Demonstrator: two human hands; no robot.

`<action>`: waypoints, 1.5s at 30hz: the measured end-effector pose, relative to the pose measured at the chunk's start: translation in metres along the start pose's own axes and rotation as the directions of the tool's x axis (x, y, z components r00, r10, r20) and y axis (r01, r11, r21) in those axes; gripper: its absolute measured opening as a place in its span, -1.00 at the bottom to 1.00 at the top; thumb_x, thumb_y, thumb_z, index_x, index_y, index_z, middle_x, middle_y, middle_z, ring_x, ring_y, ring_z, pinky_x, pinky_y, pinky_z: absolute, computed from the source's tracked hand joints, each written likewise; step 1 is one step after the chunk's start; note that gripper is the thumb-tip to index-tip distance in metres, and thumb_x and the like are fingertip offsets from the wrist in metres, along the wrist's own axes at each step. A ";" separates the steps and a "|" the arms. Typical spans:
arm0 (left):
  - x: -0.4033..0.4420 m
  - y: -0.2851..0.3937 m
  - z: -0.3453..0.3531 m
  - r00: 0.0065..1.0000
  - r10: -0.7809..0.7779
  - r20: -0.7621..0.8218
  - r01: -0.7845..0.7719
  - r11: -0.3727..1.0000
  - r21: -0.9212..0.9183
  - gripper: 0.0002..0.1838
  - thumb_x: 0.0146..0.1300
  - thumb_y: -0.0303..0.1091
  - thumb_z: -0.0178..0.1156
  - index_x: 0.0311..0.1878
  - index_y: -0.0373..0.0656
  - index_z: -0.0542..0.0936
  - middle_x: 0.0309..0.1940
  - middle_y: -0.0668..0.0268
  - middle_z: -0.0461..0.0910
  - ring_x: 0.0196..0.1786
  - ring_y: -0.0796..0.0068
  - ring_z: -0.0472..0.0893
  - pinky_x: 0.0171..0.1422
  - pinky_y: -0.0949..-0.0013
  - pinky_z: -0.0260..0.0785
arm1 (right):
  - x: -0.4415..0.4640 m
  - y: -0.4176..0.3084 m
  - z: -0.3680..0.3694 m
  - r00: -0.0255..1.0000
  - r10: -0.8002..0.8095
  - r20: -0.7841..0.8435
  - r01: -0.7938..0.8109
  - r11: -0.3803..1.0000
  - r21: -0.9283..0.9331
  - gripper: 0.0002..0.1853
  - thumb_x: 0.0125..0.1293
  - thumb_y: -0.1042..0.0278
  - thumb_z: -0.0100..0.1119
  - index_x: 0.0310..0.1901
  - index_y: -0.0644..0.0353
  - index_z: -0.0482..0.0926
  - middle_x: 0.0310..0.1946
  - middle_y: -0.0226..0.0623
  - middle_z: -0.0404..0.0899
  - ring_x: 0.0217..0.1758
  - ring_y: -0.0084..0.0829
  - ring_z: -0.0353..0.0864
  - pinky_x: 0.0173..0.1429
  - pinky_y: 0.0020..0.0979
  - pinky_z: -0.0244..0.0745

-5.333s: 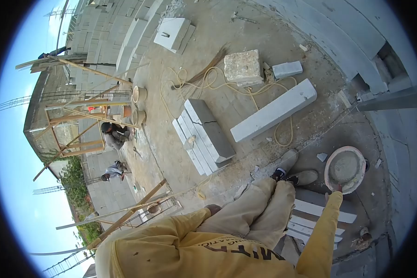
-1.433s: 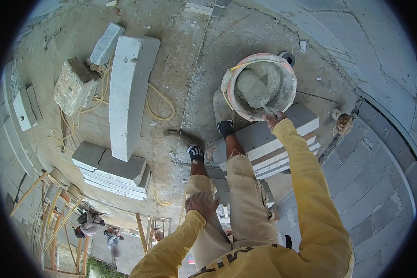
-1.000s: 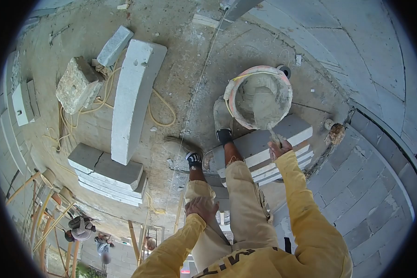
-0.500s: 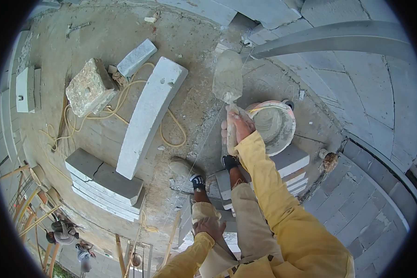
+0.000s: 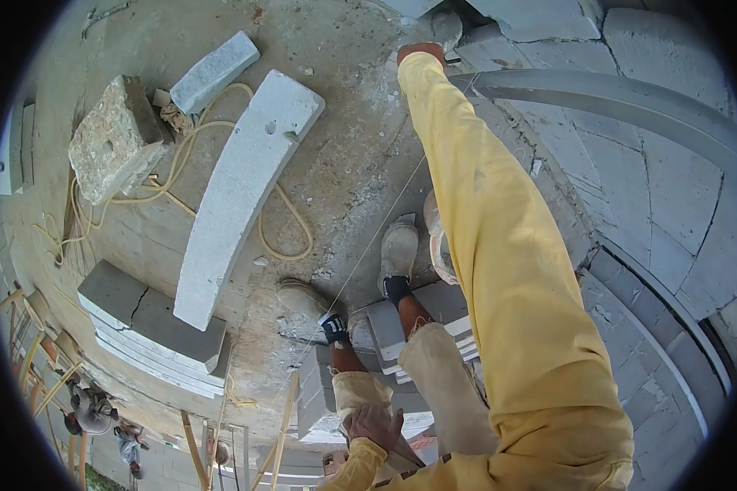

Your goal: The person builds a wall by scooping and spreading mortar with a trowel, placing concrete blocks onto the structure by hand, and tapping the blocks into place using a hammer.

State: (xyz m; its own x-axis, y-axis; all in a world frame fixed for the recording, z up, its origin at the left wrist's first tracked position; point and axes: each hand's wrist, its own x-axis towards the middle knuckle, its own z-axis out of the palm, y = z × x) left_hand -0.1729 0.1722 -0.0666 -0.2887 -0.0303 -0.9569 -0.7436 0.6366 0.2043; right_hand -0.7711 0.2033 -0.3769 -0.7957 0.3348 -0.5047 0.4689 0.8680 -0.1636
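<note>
My right hand (image 5: 422,54) is stretched far forward at the top of the view, closed round the handle of the trowel, at the foot of the block wall (image 5: 540,23). The trowel's blade (image 5: 446,29) shows beside the gap in the wall; whether mortar is on it cannot be made out. My left hand (image 5: 373,427) rests on my left knee, its fingers spread and holding nothing. The mortar bucket (image 5: 440,245) is mostly hidden behind my right sleeve.
A long white block (image 5: 250,196) lies left of my feet, near a rough stone block (image 5: 116,139), a small block (image 5: 214,72) and a yellow hose (image 5: 309,237). Stacked blocks (image 5: 151,315) stand lower left. A grey beam (image 5: 598,90) crosses the upper right. Two people crouch far lower left.
My right hand has carried the trowel from the bucket forward to the wall's foot. My right arm now covers most of the bucket. My left hand has stayed on my knee.
</note>
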 end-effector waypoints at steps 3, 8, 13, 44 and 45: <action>0.002 0.004 0.002 0.999 0.032 -0.036 -0.032 0.999 -0.007 -0.53 0.04 0.15 0.22 -0.16 -0.02 0.66 -0.22 0.25 0.63 0.05 0.22 0.54 0.25 0.08 0.16 | -0.012 -0.006 -0.006 0.990 0.083 -0.111 -0.063 0.984 0.168 -0.66 0.17 0.28 0.11 -0.10 0.35 0.53 -0.09 0.09 0.62 -0.04 -0.01 0.65 0.07 -0.19 0.53; 0.005 0.012 -0.004 1.000 -0.004 0.012 0.004 1.000 -0.024 -0.53 0.04 0.14 0.21 -0.15 -0.02 0.66 -0.23 0.24 0.63 0.05 0.23 0.54 0.26 0.07 0.14 | -0.029 -0.007 -0.009 0.940 0.248 -0.232 -0.126 0.889 0.440 -0.62 0.19 0.21 0.09 -0.13 0.41 0.48 -0.19 0.08 0.65 -0.04 -0.05 0.66 0.07 -0.21 0.51; 0.008 0.013 0.000 1.000 -0.010 0.012 0.010 1.000 -0.006 -0.55 0.04 0.13 0.22 -0.18 -0.03 0.65 -0.21 0.23 0.64 0.05 0.22 0.54 0.26 0.07 0.15 | 0.008 0.010 0.018 0.975 0.140 -0.171 -0.021 0.829 0.558 -0.61 0.25 0.19 0.04 -0.14 0.45 0.48 -0.11 0.15 0.61 0.02 -0.02 0.62 0.10 -0.21 0.49; 0.006 0.029 0.001 0.999 -0.008 0.038 0.002 0.990 0.143 -0.56 0.08 0.13 0.21 -0.16 0.00 0.65 -0.17 0.27 0.65 0.07 0.23 0.54 0.29 0.10 0.15 | -0.266 0.146 -0.079 0.833 -0.257 0.490 -0.497 0.042 0.867 -0.56 0.39 0.10 0.06 0.22 0.04 0.33 -0.41 -0.31 0.48 -0.52 -0.47 0.47 -0.53 -0.40 0.41; 0.006 0.027 0.003 1.000 0.021 -0.001 -0.020 0.989 0.149 -0.60 0.06 0.11 0.23 -0.22 0.00 0.67 -0.23 0.26 0.66 0.01 0.22 0.57 0.25 0.10 0.20 | -0.288 0.166 -0.092 0.831 -0.275 0.484 -0.486 0.064 0.871 -0.52 0.37 0.11 0.08 0.26 0.06 0.31 -0.41 -0.30 0.49 -0.53 -0.48 0.47 -0.53 -0.42 0.42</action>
State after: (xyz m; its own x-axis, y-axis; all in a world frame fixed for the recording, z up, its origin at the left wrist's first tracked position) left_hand -0.1928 0.1918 -0.0671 -0.3048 -0.0178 -0.9523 -0.6391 0.7451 0.1906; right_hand -0.4988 0.2849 -0.1807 -0.6046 -0.1380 -0.7844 0.7509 -0.4273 -0.5036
